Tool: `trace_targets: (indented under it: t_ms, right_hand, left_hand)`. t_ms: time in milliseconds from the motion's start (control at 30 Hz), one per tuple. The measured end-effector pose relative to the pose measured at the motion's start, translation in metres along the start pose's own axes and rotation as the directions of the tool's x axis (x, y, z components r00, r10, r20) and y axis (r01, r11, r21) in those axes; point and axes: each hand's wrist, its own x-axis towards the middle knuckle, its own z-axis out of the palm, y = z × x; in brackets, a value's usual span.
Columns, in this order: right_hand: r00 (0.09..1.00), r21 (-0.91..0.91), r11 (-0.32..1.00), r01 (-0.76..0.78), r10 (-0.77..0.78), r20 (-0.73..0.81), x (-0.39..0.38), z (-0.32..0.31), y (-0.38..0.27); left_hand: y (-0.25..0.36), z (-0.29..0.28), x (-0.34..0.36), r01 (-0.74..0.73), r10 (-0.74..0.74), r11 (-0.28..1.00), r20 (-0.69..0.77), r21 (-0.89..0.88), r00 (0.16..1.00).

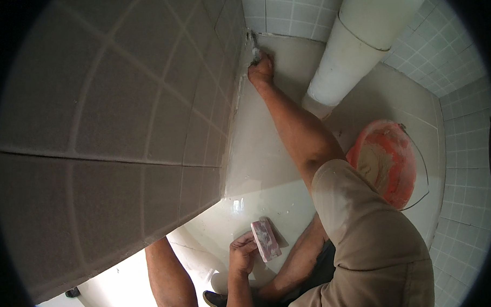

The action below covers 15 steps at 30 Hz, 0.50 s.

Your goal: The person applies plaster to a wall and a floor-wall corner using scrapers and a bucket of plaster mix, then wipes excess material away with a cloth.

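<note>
My right arm stretches far ahead, and my right hand (261, 72) is closed round a small tool (255, 51) with a greyish-white smeared end. That end sits in the corner where the floor meets two tiled walls; its exact kind is too small to make out. Close to my body, my left hand (243, 253) grips a flat pinkish rectangular block (266, 239) by its left edge. White and grey smears cover the block's face. Right of my right arm, a red bucket (402, 164) holds beige, paste-like mix (374, 162), partly hidden by my sleeve.
A thick white pipe (355, 47) rises from the floor ahead on the right. A tiled wall (120, 114) fills the left, ending at a corner edge. Small-tiled walls (467, 162) bound the right. The pale floor (261, 153) looks wet and shiny between my arms.
</note>
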Motion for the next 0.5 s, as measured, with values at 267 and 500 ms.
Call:
trace_targets:
  t_ms: [267, 500]
  right_hand:
    - [0.973, 0.026, 0.992, -0.120, 0.112, 0.203, -0.013, -0.009, -0.006]
    - [0.967, -0.091, 0.993, -0.075, 0.095, 0.237, -0.049, -0.028, -0.029]
  left_hand:
    - [-0.001, -0.001, -0.002, -0.021, 0.021, 1.000, 0.001, -0.004, 1.000]
    - [-0.003, -0.002, 0.000, -0.020, 0.020, 1.000, 0.017, 0.000, 1.000]
